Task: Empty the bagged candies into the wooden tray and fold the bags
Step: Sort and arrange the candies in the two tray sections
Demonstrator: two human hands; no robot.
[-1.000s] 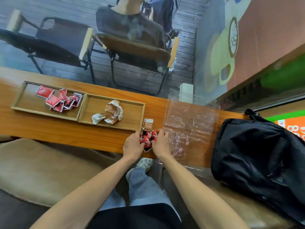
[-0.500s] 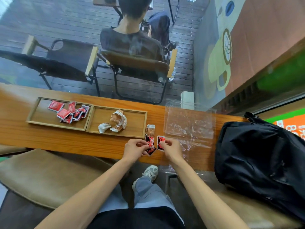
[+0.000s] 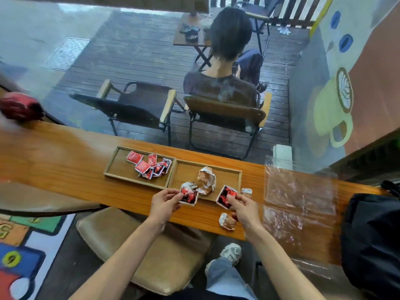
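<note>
Head view, looking down over the long wooden counter (image 3: 65, 161). Two wooden trays sit side by side along it: the left tray (image 3: 112, 167) carries a heap of red candy packets (image 3: 149, 166), and the right tray (image 3: 227, 173), touching it, carries crumpled brown-and-white wrappers (image 3: 206, 179).

Left hand (image 3: 164, 205) is at the near edge of the right tray, thumb and fingers pinched on a red-and-black candy packet (image 3: 189, 197) that hangs over the tray's near left corner. Right hand (image 3: 243, 210) is at the tray's near right corner, fingertips clamped on a second red-and-black packet (image 3: 226, 195), tilted with one corner over the tray rim.

Just right of the right tray lies a small brown wrapped candy (image 3: 246, 191) on the counter, and another brown one (image 3: 227, 221) lies nearer the counter's front edge, under the right wrist. Further right of the tray, clear plastic bags (image 3: 300, 191) are spread flat on the counter, and beyond them a black backpack (image 3: 372, 239) rests at the end.

Behind the tray, through the glass, a person sits with their back turned on a wooden-armed chair (image 3: 225, 113).
</note>
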